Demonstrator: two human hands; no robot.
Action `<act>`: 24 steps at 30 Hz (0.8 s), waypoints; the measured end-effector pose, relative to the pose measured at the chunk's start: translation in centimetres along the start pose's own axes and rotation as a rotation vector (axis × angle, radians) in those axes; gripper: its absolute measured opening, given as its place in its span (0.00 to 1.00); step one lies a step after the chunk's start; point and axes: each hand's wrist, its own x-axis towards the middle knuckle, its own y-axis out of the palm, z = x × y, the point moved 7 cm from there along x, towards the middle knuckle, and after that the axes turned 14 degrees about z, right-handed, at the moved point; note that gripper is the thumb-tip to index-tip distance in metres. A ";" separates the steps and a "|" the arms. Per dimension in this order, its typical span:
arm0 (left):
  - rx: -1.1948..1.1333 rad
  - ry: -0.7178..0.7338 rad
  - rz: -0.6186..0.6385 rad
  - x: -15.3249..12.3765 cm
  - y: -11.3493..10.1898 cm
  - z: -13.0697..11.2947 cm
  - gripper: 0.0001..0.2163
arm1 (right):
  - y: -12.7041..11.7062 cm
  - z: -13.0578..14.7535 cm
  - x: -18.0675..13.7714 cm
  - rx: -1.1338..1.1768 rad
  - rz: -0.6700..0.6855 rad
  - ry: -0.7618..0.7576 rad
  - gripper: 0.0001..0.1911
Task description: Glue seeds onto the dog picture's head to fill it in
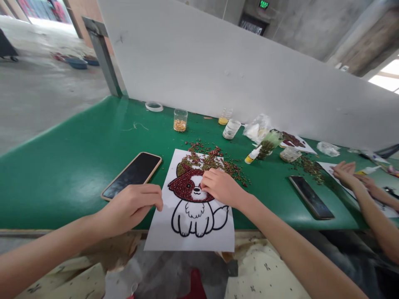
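A sheet of white paper (160,230) with a black-outlined cartoon dog (195,209) lies before me, its lower edge past the table's front. Dark red beans (181,187) cover much of the dog's head; the body is bare white. My right hand (220,187) rests over the right side of the face with its fingers pinched together, hiding what they may hold. Left of the sheet, my left hand (134,207) hovers near its edge, fingers curled, their tips partly hidden. Loose green and red beans (215,160) are heaped across the top of the paper and onto the table.
A phone (132,176) lies on the green table (77,166) at left, another phone (311,197) at right. Behind stand a cup of corn kernels (180,121), a white cup (231,129) and a glue bottle (252,155). Another person's hands (347,174) work at far right.
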 end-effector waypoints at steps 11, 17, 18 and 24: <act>0.005 -0.041 0.047 0.0 0.1 0.1 0.17 | -1.6 -2.0 -0.9 0.010 -0.082 0.138 0.07; 0.006 -0.047 0.064 -0.1 0.2 0.2 0.17 | -3.1 -7.1 -3.8 0.018 -0.227 0.476 0.09; 0.007 -0.048 0.065 -0.1 0.2 0.2 0.17 | -3.1 -7.8 -4.4 0.023 -0.243 0.513 0.09; -0.006 -0.047 0.076 0.1 0.6 0.5 0.17 | -2.2 -11.7 -7.3 0.048 -0.255 0.712 0.06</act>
